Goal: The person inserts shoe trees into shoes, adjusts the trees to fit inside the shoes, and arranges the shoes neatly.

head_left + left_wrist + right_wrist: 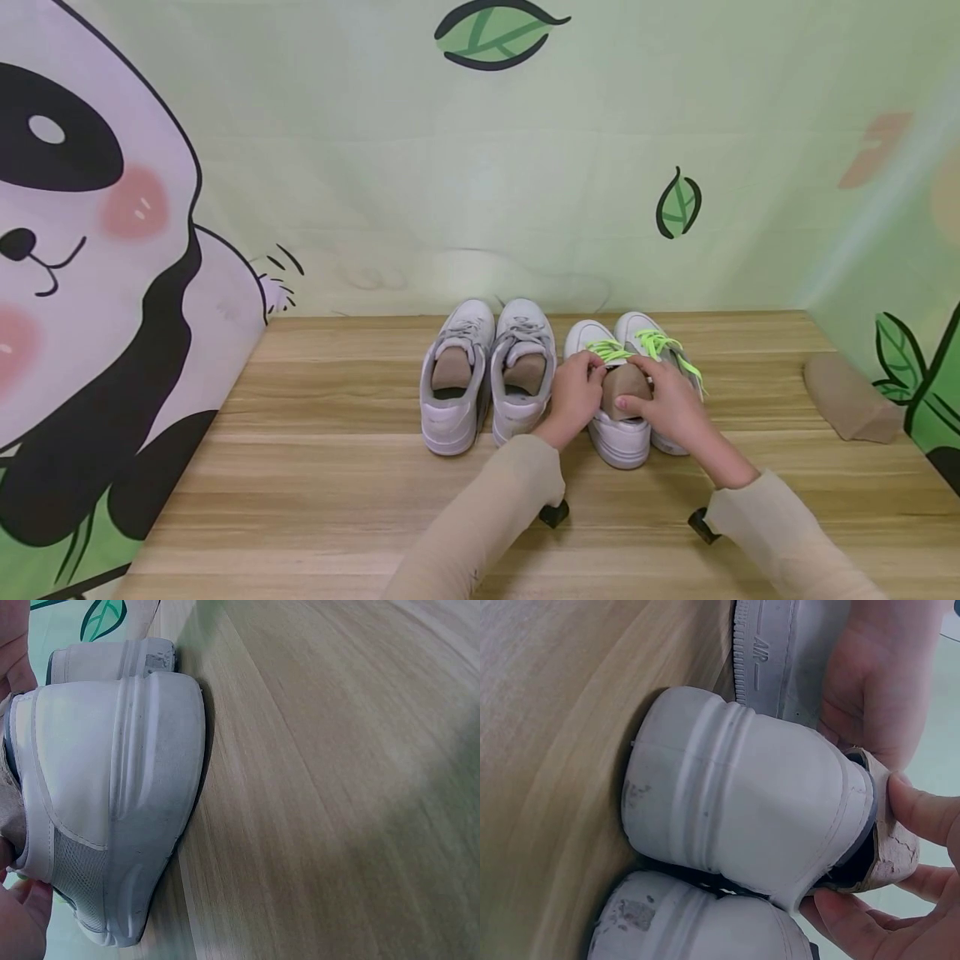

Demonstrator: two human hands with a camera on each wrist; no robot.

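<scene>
A white sneaker with neon green laces (622, 440) stands on the wooden surface, toe towards the wall. In its opening is a brown molded shoe insert (627, 390), its rear end raised above the collar in the right wrist view. My right hand (669, 402) holds this insert between thumb and fingers. On the shoe's left side, my left hand (576, 390) pinches the collar edge near the laces; the left wrist view shows its fingertips at the rim. The matching green-laced sneaker (633, 323) stands directly to the right, partly behind my right hand.
Left of my hands stand two white-grey sneakers, the outer one (448, 421) and the inner one (517, 408), each with a brown insert inside. Another brown insert (851, 400) lies at the far right. A printed panda wall (360, 167) bounds the back and sides.
</scene>
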